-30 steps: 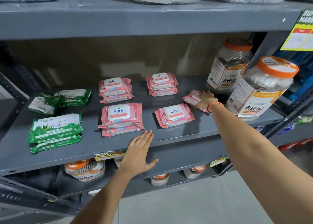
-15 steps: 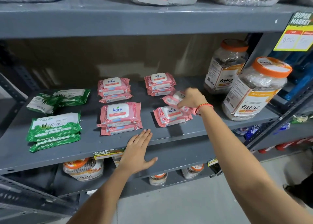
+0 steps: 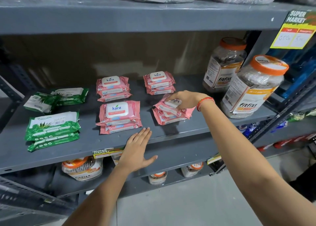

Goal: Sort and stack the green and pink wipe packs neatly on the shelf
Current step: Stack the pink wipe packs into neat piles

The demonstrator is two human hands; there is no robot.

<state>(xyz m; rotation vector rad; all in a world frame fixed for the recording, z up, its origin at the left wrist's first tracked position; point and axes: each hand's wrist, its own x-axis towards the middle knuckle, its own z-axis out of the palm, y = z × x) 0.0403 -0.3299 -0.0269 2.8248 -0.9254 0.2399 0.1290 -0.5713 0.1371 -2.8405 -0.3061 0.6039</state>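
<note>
On the grey shelf (image 3: pixel 171 131), pink wipe packs lie in several small piles: back left (image 3: pixel 112 88), back right (image 3: pixel 159 83), front left (image 3: pixel 119 117). At the front right, my right hand (image 3: pixel 185 99) grips a pink pack (image 3: pixel 171 106) and holds it on top of another pink pack (image 3: pixel 168 117), slightly askew. My left hand (image 3: pixel 136 150) rests flat on the shelf's front edge, fingers together, holding nothing. Green wipe packs lie at the left: a front pile (image 3: pixel 52 129) and looser packs behind (image 3: pixel 56 99).
Two large orange-lidded jars (image 3: pixel 253 87) (image 3: pixel 224 65) stand at the shelf's right end, close to my right wrist. More jars sit on the shelf below (image 3: pixel 82 169). An upper shelf (image 3: pixel 136 15) overhangs. A yellow price tag (image 3: pixel 295 30) hangs at the right.
My right hand picked the loose pink pack up from beside the jars, carried it left and set it on the front right pink pack. My left hand stayed put.
</note>
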